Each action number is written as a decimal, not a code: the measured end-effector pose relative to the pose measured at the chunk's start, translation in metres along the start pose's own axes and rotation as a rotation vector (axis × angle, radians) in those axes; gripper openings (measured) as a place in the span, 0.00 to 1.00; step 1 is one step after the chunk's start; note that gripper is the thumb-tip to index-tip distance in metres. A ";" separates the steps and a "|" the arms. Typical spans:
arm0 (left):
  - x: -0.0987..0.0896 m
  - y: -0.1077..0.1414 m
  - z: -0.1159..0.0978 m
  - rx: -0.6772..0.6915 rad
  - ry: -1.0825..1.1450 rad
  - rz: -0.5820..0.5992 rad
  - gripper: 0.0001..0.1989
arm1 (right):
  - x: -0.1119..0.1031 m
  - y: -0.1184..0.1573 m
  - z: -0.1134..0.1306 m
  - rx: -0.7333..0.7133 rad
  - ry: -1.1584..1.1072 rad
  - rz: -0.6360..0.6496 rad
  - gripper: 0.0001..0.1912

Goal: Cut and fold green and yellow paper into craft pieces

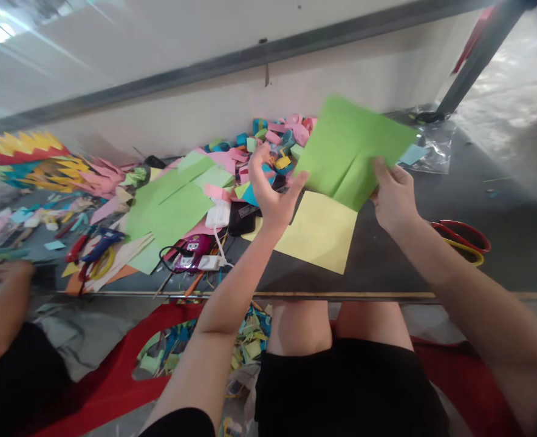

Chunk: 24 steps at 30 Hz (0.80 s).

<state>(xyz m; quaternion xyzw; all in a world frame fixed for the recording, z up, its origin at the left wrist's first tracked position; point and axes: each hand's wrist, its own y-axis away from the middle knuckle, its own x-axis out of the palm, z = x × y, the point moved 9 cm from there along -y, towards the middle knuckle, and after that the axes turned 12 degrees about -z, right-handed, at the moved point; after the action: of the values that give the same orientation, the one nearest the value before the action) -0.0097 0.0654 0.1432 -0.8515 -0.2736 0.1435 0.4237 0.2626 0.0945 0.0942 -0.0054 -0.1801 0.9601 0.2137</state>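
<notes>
My right hand (393, 188) grips a green paper sheet (350, 145) at its lower right edge, thumb on top. The sheet is raised and tilted above the table, with a slit or crease near its lower middle. My left hand (273, 194) is beside the sheet's left corner, fingers spread, holding nothing. Beneath the green sheet a pale yellow sheet (325, 230) lies flat on the dark table (509, 182). More green paper (172, 206) lies spread out to the left.
Paper scraps and rolls (277, 142) are heaped at the back. Scissors (464, 240) lie at right. A purple power strip (198, 252), a black phone (242, 218) and a blue glue gun (102, 243) lie left. Another person's arm (4, 303) is at far left.
</notes>
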 end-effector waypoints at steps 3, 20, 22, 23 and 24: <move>0.045 0.046 0.037 -0.434 0.223 0.256 0.35 | -0.002 0.010 -0.036 0.116 -0.212 -0.223 0.24; 0.041 0.062 0.110 -0.643 0.209 0.290 0.30 | 0.026 0.024 -0.067 0.153 -0.022 0.119 0.26; 0.042 0.071 0.110 -0.689 0.233 0.293 0.32 | 0.021 0.026 -0.071 0.158 -0.032 0.093 0.26; 0.043 0.074 0.108 -0.703 0.243 0.297 0.32 | 0.019 0.026 -0.072 0.162 -0.038 0.080 0.26; 0.044 0.076 0.107 -0.710 0.247 0.298 0.33 | 0.017 0.027 -0.074 0.170 -0.044 0.074 0.26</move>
<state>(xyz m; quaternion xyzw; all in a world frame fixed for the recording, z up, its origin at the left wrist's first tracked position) 0.0010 0.1225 0.0179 -0.9861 -0.1269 -0.0034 0.1072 0.2429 0.1043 0.0166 0.0271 -0.1022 0.9791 0.1739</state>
